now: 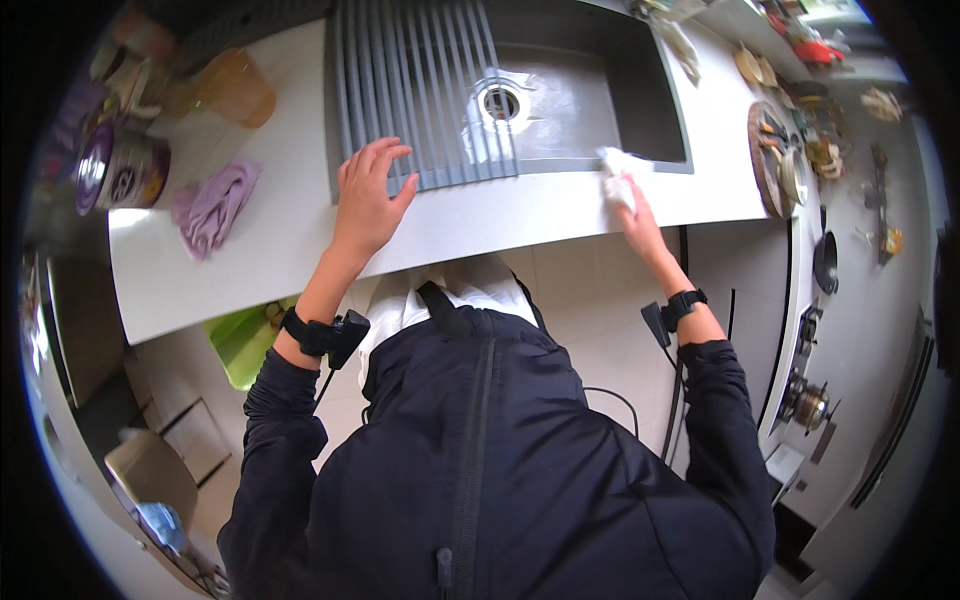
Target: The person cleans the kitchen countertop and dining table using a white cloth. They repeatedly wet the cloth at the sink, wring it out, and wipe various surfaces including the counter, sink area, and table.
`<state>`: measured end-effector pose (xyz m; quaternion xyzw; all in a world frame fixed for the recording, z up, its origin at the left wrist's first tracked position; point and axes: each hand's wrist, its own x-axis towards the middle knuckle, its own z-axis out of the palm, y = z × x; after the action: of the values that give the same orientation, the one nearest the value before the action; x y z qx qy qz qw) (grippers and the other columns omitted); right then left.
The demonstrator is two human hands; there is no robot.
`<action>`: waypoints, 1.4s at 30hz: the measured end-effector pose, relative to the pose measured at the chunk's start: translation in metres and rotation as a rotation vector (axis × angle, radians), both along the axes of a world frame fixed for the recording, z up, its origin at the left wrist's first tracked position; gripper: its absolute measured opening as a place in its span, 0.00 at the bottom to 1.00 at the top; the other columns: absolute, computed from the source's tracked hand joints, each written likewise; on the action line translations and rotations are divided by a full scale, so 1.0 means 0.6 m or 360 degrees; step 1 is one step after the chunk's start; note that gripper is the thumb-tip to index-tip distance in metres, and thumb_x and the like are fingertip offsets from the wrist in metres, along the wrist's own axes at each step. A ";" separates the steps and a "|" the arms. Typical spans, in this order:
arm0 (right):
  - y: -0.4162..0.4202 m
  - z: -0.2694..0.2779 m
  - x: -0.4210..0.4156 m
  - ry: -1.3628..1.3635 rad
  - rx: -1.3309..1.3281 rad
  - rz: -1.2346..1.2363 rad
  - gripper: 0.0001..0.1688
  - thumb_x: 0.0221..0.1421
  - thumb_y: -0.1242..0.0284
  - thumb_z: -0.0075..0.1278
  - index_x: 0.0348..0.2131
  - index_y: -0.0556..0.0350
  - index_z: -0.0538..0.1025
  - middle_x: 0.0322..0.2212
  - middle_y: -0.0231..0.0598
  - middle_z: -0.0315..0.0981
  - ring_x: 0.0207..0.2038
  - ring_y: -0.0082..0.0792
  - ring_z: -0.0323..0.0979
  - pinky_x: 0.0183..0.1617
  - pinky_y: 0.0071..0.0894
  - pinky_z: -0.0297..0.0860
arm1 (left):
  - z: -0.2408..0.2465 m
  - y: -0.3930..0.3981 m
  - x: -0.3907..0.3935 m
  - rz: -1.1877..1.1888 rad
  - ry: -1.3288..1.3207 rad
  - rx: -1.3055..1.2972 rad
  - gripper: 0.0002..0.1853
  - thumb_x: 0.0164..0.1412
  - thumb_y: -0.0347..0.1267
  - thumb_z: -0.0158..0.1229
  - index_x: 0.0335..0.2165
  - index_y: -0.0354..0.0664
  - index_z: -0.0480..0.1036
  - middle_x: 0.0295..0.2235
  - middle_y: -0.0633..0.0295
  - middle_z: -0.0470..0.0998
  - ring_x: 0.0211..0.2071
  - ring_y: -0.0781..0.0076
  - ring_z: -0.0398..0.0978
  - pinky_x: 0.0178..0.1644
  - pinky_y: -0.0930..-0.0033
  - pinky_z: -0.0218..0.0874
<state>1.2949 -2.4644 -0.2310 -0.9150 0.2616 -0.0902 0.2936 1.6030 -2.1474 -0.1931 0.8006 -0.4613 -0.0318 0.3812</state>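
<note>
My right hand [636, 217] holds a crumpled white cloth or wipe [624, 174] at the front rim of the steel sink [555, 112], near its right corner. My left hand [375, 195] hangs with bent, spread fingers over the front left corner of a grey roll-up drying rack [420, 97], with nothing in it; whether the fingertips touch the rack I cannot tell. The rack covers the left part of the sink, and the round drain [499, 103] shows beside and between its bars. A purple cloth [217, 206] lies bunched on the white countertop [300, 247], left of my left hand.
A purple-and-white tin [124, 166] and an orange translucent container [238, 88] stand at the left. A round wooden board [766, 161] with utensils and dishes is at the right. Below the counter's left part is a green bin or basin [244, 345]. A stove with a metal kettle [810, 405] lies far right.
</note>
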 end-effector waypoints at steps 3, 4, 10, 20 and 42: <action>-0.011 -0.019 0.002 -0.0045 -0.0080 -0.0367 0.32 0.49 0.70 0.42 0.54 0.61 0.59 0.51 0.57 0.57 0.53 0.51 0.55 0.58 0.44 0.48 | -0.002 -0.058 -0.012 -0.0131 -0.0002 0.0074 0.17 0.51 0.34 0.55 0.41 0.43 0.67 0.47 0.59 0.66 0.50 0.60 0.62 0.54 0.61 0.48; 0.012 -0.032 0.027 -0.0064 -0.0149 -0.0287 0.32 0.49 0.70 0.42 0.54 0.60 0.59 0.52 0.55 0.56 0.55 0.51 0.53 0.59 0.44 0.47 | -0.005 -0.078 -0.017 -0.0152 -0.0053 0.0046 0.17 0.50 0.33 0.56 0.40 0.42 0.67 0.45 0.58 0.67 0.48 0.60 0.62 0.52 0.61 0.50; 0.176 0.017 0.169 -0.0016 -0.0206 0.0458 0.40 0.44 0.72 0.47 0.57 0.52 0.55 0.58 0.46 0.48 0.62 0.43 0.43 0.64 0.44 0.39 | 0.002 -0.209 -0.062 -0.0236 -0.0048 -0.0013 0.18 0.49 0.32 0.56 0.40 0.40 0.67 0.44 0.56 0.67 0.47 0.57 0.63 0.52 0.60 0.51; -0.184 0.000 -0.078 0.0340 -0.0346 -0.0225 0.35 0.47 0.68 0.43 0.57 0.38 0.59 0.60 0.47 0.41 0.63 0.49 0.37 0.62 0.59 0.29 | -0.018 -0.399 -0.156 -0.0356 0.0073 0.0251 0.18 0.51 0.36 0.55 0.40 0.40 0.68 0.42 0.53 0.69 0.46 0.56 0.64 0.52 0.61 0.52; -0.564 -0.048 0.221 -0.0046 -0.0269 0.0739 0.30 0.48 0.75 0.43 0.53 0.52 0.61 0.52 0.49 0.58 0.57 0.48 0.53 0.61 0.38 0.49 | -0.042 -0.488 -0.248 -0.0356 0.0385 0.0744 0.22 0.51 0.46 0.55 0.39 0.41 0.71 0.41 0.55 0.73 0.45 0.58 0.67 0.51 0.62 0.55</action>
<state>1.4277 -2.8026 -0.2596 -0.9706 0.0315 -0.0549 0.2324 1.4544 -2.4400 -0.2182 0.8012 -0.4782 -0.2745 0.2327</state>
